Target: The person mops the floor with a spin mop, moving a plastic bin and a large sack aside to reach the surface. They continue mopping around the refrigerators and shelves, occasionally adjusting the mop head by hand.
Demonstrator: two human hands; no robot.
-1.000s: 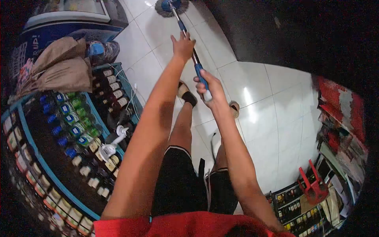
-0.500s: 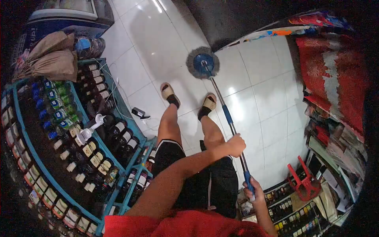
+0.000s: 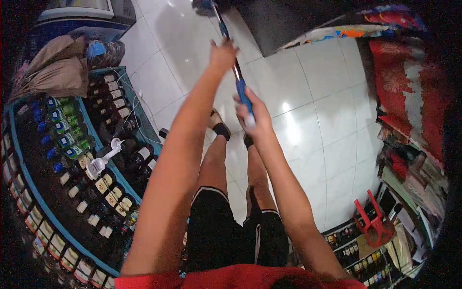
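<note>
A mop point(image 3: 239, 83) with a steel pole and blue grips stretches away from me, its grey, blue-centred head point(image 3: 206, 6) partly cut off at the top edge. Around the pole near the upper blue grip is my left hand point(image 3: 224, 54), slightly blurred, its fingers showing on both sides. My right hand point(image 3: 254, 111) wraps the blue grip at the near end, where a pale tip sticks out below the fingers. Both arms reach forward over my legs.
White floor tiles point(image 3: 308, 130) lie ahead and right. Bottle-filled shelves with a teal frame point(image 3: 91, 123) line the left, topped by brown sacks point(image 3: 57, 67). A red plastic stool point(image 3: 375, 221) stands lower right, and a dark surface point(image 3: 284, 24) juts in above.
Both hands have pushed the mop forward, and its head has slid up and left to the top edge. My right hand has risen from near my hip.
</note>
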